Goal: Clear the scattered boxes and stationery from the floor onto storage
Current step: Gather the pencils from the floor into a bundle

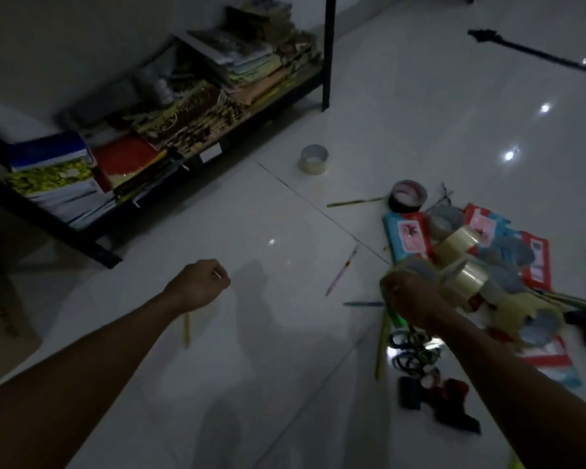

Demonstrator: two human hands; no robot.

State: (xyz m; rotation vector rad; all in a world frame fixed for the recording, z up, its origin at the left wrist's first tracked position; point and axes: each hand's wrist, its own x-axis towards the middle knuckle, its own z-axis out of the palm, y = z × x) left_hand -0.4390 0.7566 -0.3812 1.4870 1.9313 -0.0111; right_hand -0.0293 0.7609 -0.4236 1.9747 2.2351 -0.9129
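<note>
My right hand (410,299) grips a bundle of clear tape rolls (464,275) together with some long yellow-green sticks, held above the pile at the right. My left hand (197,286) hovers over the floor with its fingers curled. A yellow pencil (185,328) shows just below it and a small pale tip sits between the fingers, so the hand appears to hold that pencil. On the floor lie a clear tape roll (313,159), a black tape roll (407,196), a pink pen (341,274), a blue pen (362,303) and red-and-blue boxes (408,238).
A low black shelf (237,130) at the upper left is packed with books, paper stacks and folders. Scissors (413,346) and dark red items lie under my right forearm. A black pole (535,54) crosses the floor at the far right. The room is dim.
</note>
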